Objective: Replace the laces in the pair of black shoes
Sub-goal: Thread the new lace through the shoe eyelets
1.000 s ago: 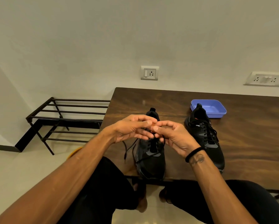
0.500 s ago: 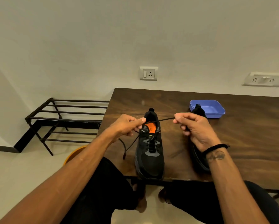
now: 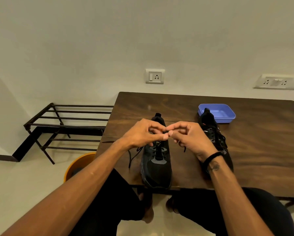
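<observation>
Left hand point(image 3: 143, 135) and right hand point(image 3: 190, 138), fingers curled, meet fingertip to fingertip above the near black mesh sneaker point(image 3: 157, 160), pinching its thin black lace point(image 3: 134, 155). The sneaker stands on the dark grained wooden table point(image 3: 253, 150), toe over the near edge. The second sneaker point(image 3: 212, 132) stands beside a rounded blue plastic tray point(image 3: 222, 113). Half a second earlier the hands were apart, stretching the lace taut.

— What colours were the shoes point(image 3: 157, 169)?
— Black, grey patches. The surface point(image 3: 262, 150) was dark brown, grained.
— The tray point(image 3: 218, 113)?
— Blue. The bucket point(image 3: 78, 163) was orange, the rack point(image 3: 66, 123) black.
</observation>
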A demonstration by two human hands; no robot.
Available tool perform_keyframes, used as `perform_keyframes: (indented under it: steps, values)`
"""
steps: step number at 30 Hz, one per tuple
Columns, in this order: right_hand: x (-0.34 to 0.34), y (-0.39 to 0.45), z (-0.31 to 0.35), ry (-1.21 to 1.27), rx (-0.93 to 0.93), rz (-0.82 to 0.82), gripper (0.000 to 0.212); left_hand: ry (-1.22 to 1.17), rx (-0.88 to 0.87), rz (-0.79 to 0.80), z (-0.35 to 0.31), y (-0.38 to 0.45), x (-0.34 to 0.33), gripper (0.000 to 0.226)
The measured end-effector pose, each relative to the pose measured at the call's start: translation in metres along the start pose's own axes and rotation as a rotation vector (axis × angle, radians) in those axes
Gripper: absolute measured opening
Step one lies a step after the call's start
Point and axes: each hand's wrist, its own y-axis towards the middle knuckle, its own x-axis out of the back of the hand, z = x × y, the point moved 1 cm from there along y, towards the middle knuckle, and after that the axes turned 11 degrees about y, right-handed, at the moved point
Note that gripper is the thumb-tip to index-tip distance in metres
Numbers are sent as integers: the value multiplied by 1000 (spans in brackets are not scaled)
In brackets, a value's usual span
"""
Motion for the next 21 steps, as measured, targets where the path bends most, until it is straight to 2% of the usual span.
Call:
perform_keyframes:
  steps: [4,6,8,11,14,18,21]
  values:
    - [7,-1,2,-67,47,-93,7,34,31,-133,4,4,11,12]
    - [16,0,1,-84,66,-156,7,68,67,-216,13,3,21,10]
    - [22,1,-1,-106,72,-182,10,178,93,-233,21,1,26,11]
    - [15,2,-5,-131,72,-143,15,385,85,-177,26,-3,25,31]
    - [3,4,-9,-196,63,-49,18,329,12,-142,16,-3,20,51]
    - [-8,5,-11,-206,74,37,14,257,-129,-153,0,1,2,32]
    - [-9,4,-13,-198,75,6,12,308,-120,-244,-4,3,-4,19]
